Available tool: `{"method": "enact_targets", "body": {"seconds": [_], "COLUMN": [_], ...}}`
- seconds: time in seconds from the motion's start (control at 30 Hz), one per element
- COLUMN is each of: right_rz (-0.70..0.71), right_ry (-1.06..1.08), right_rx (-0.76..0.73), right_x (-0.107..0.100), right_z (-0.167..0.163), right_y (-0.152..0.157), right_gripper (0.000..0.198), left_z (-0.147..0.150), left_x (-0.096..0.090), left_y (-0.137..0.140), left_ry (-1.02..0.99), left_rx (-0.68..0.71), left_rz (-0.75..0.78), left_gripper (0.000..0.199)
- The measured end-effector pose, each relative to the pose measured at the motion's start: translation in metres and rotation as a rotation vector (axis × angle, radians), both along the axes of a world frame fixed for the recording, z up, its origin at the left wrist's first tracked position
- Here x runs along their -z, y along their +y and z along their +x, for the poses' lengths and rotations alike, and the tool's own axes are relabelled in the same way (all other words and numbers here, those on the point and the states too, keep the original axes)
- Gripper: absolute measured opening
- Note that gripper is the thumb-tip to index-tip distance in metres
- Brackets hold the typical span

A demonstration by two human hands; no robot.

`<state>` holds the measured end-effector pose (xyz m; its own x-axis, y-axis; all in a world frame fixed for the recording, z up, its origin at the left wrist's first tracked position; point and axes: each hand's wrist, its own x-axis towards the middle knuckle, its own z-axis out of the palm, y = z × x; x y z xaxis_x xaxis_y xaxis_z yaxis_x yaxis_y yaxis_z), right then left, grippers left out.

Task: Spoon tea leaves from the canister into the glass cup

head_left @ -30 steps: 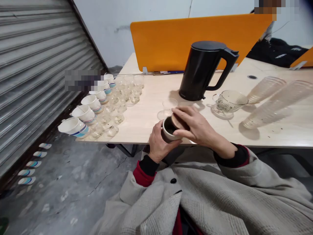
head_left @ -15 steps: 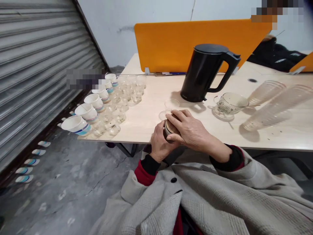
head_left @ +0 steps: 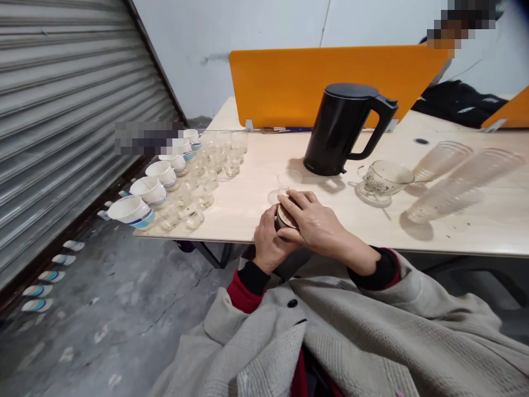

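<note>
Pale wood table (head_left: 454, 231), grey shutter (head_left: 61, 110) left. Small dark jar (head_left: 283, 219), tan lid (head_left: 286, 213): your left hand (head_left: 268, 242) grips it, right hand (head_left: 316, 223) clasps the lid.

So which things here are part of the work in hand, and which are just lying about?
In hand:
- small jar, held by left hand
- lid, pressed on by right hand

Lying about:
- black kettle
- glass cup
- stacked plastic cups
- paper cups
- small glasses
- orange divider
</note>
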<state>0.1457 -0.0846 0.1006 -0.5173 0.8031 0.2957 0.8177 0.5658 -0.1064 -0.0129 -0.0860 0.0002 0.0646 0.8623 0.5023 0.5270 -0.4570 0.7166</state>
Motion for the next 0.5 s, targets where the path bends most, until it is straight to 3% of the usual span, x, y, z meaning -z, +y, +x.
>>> {"method": "enact_targets", "body": {"seconds": [0.17, 0.3, 0.4, 0.5], "right_rz": [0.015, 0.063, 0.162, 0.278], "right_ry": [0.095, 0.227, 0.273, 0.263], "right_rx": [-0.032, -0.026, 0.080, 0.174], "right_x": [0.007, 0.009, -0.007, -0.035], "right_z": [0.005, 0.030, 0.057, 0.073], "right_y": [0.002, 0.007, 0.015, 0.036], "right_gripper": [0.076, 0.067, 0.067, 0.069], "left_z": [-0.006, -0.020, -0.030, -0.036], "left_x": [-0.005, -0.013, -0.014, -0.011], "left_y": [-0.001, -0.002, 0.002, 0.010], "left_ry": [-0.018, -0.072, -0.153, -0.186], "left_rx": [0.063, 0.204, 0.248, 0.170], "left_rz": [-0.024, -0.056, -0.071, -0.077], "left_gripper": [0.101, 0.099, 0.080, 0.053]}}
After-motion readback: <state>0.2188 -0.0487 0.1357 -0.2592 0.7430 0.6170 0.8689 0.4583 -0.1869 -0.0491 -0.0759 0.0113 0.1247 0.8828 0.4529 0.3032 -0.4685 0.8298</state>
